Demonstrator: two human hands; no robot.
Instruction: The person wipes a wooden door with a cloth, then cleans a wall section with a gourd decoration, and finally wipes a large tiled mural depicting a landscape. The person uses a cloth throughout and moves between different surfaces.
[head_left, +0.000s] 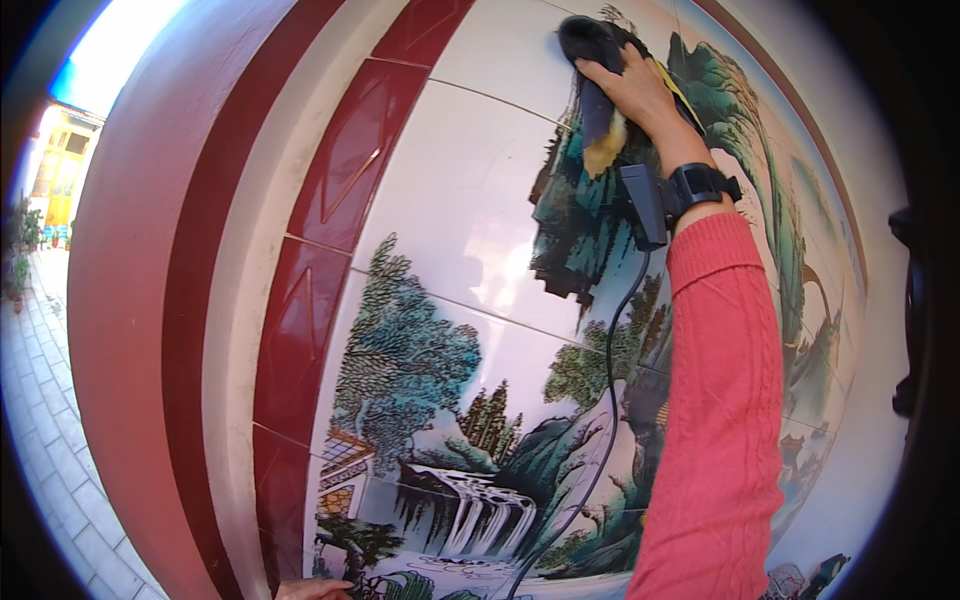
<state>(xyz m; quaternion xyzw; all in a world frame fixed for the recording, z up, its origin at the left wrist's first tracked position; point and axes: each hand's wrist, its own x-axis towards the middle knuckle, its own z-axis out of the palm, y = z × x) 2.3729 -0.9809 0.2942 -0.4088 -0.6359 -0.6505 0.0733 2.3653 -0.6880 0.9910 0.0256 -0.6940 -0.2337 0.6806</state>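
Observation:
My right hand (637, 82), raised near the top, presses a dark cloth (596, 105) against a glossy tiled wall mural (472, 187). Yellow patches show on the cloth, and its upper end is blurred. Green cliffs, trees and a waterfall are painted on the mural. A black strap (701, 184) around the right wrist carries a grey device (643, 206), from which a black cable (611, 352) runs down. At the bottom edge my left hand (311, 589) shows only in part, beside the mural's lower left corner; whether it holds anything is hidden.
Dark red tiles (330, 165) border the mural on the left, next to a projecting red and white wall edge (135, 300). Beyond it lies a paved yard (45, 375) with potted plants (19, 262). Some unclear items (806, 581) sit at lower right.

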